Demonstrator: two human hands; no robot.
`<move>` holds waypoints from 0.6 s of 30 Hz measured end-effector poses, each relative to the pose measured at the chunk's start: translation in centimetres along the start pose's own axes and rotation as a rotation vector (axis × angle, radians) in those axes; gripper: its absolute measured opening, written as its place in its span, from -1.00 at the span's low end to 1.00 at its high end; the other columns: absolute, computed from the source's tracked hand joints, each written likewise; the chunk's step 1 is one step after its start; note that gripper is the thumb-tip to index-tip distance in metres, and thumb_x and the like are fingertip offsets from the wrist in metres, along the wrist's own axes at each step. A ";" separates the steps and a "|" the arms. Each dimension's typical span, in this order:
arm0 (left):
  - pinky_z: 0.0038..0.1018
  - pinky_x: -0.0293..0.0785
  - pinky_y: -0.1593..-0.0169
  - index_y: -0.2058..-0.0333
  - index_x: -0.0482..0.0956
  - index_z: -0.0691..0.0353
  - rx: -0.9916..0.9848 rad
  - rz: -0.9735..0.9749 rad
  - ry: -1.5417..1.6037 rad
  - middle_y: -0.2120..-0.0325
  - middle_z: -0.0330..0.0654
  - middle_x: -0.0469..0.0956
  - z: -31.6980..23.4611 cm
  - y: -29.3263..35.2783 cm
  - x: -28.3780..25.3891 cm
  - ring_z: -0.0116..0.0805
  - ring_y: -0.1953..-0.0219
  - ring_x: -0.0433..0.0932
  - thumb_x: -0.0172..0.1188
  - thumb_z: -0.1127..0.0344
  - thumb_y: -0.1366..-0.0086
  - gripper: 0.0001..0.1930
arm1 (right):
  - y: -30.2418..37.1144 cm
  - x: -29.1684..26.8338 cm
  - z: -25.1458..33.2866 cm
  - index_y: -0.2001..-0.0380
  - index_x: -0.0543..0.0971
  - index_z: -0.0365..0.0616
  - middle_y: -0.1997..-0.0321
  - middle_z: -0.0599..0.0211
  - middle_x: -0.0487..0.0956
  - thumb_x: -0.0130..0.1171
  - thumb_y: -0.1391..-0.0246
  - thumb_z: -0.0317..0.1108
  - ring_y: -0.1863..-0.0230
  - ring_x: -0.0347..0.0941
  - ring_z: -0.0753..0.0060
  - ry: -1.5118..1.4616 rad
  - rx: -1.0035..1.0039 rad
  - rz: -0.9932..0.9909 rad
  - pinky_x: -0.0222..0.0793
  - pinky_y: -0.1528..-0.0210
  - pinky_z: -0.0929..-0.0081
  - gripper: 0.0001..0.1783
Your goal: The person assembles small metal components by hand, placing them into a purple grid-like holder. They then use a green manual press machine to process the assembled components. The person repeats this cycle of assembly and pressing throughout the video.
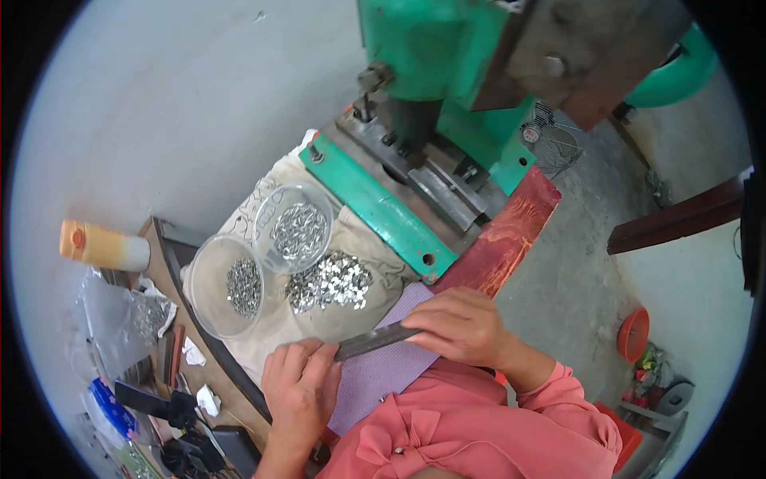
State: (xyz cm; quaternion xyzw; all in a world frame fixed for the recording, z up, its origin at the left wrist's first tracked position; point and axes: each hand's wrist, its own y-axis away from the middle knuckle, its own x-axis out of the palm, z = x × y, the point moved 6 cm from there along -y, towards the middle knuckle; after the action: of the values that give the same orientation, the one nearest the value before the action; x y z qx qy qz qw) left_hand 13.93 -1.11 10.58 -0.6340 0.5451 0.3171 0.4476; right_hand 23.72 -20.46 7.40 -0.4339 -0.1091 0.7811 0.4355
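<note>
Dark flat bar (371, 342), any lettering too small to read, is pinched at 2 ends by left hand (298, 385) and right hand (461, 323)

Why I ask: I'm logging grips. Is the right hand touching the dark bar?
Touching: the head view shows the right hand closed on the right end of the dark bar.

Press (427, 60) blocks ahead of hands (463, 323), tubs (209, 279) left; right seems open.
</note>
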 end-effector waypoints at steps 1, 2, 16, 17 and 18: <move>-0.30 0.39 0.21 0.24 0.64 0.19 0.073 -0.012 -0.021 0.28 -0.21 0.57 -1.0 -2.0 -0.6 -0.19 0.25 0.53 0.39 0.45 0.04 -0.68 | -0.4 -1.5 -0.2 0.30 0.68 -0.08 0.31 0.37 0.64 0.47 0.14 -0.35 0.36 0.58 0.33 0.011 -0.005 -0.050 0.48 0.37 0.42 -0.73; -0.31 0.39 0.23 0.23 0.63 0.20 0.153 -0.025 -0.033 0.28 -0.22 0.57 -2.0 -4.1 -0.8 -0.21 0.26 0.52 0.39 0.44 0.04 -0.69 | -0.7 -3.1 -0.5 0.29 0.69 -0.11 0.33 0.35 0.65 0.50 0.17 -0.37 0.43 0.57 0.33 0.040 -0.022 -0.113 0.47 0.46 0.45 -0.71; -0.40 0.43 0.14 0.36 0.58 0.17 0.820 0.050 -0.299 0.35 -0.28 0.42 -9.6 -19.4 3.8 -0.34 0.23 0.48 0.18 0.35 -0.10 -0.89 | 0.1 -9.8 -4.0 0.37 0.63 -0.20 0.45 0.35 0.55 0.48 0.13 -0.50 0.56 0.52 0.54 0.301 0.264 -0.417 0.41 0.56 0.55 -0.77; -0.41 0.43 0.14 0.38 0.58 0.17 0.838 0.072 -0.298 0.35 -0.28 0.42 -10.0 -19.3 3.8 -0.34 0.23 0.48 0.18 0.35 -0.10 -0.90 | 0.6 -9.7 -4.1 0.37 0.63 -0.20 0.46 0.35 0.55 0.48 0.13 -0.50 0.58 0.51 0.53 0.306 0.275 -0.413 0.40 0.56 0.55 -0.77; -0.41 0.44 0.13 0.39 0.58 0.17 0.855 0.094 -0.299 0.35 -0.28 0.43 -10.3 -19.3 3.8 -0.34 0.22 0.49 0.18 0.35 -0.10 -0.91 | 1.1 -9.6 -4.1 0.37 0.63 -0.20 0.46 0.35 0.55 0.48 0.13 -0.50 0.59 0.49 0.53 0.309 0.285 -0.409 0.40 0.57 0.55 -0.77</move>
State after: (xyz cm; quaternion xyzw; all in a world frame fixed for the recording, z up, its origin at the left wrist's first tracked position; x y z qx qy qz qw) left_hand 32.62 -11.97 15.56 -0.3143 0.5846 0.1715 0.7280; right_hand 28.61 -29.40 9.95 -0.4511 -0.0157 0.6091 0.6521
